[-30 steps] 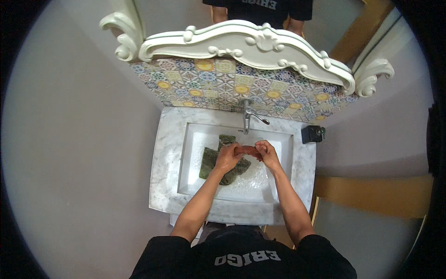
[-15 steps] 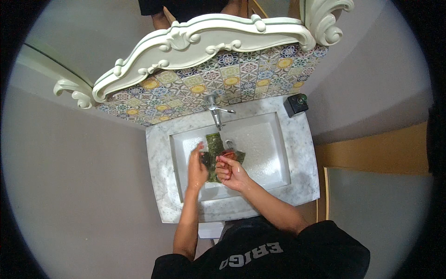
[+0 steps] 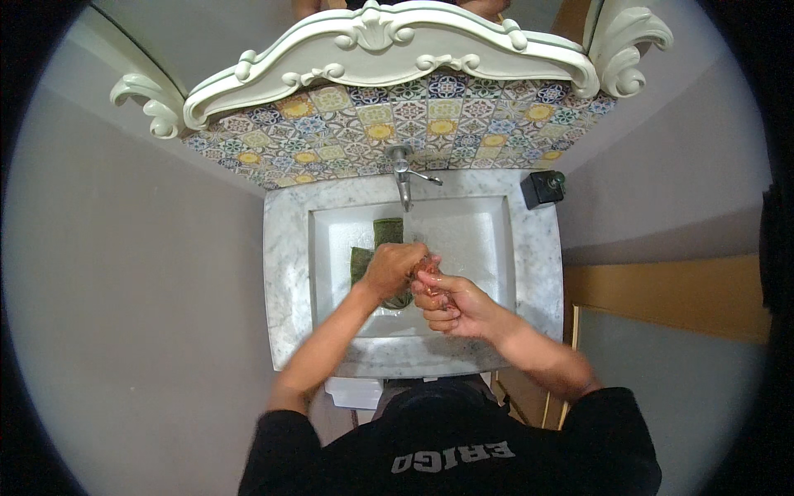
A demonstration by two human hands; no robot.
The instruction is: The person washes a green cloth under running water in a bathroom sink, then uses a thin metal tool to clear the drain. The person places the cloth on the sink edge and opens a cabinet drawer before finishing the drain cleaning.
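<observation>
My left hand (image 3: 394, 269) and my right hand (image 3: 463, 304) meet over the sink basin. Between them is a small reddish, wet-looking, crumpled thing (image 3: 426, 266), whose kind I cannot make out. The right fingers are curled round it from below, and the left fingers close on it from the other side. Under and beside the left hand, a dark green piece of wet-looking fabric (image 3: 388, 231) with a bound edge lies in the basin. Part of it is hidden by that hand.
A chrome tap (image 3: 403, 178) juts over the back of the white basin (image 3: 475, 248), which is set in a marble-patterned counter (image 3: 285, 289). A black box-shaped container (image 3: 542, 190) stands at the back right corner. Above the patterned tiles (image 3: 442, 128) hangs an ornate white mirror frame (image 3: 459, 41).
My left hand has moved right from beside the green fabric to the reddish thing, its open fingers now closed. My right hand has shifted right, still holding it. The head view has shifted.
</observation>
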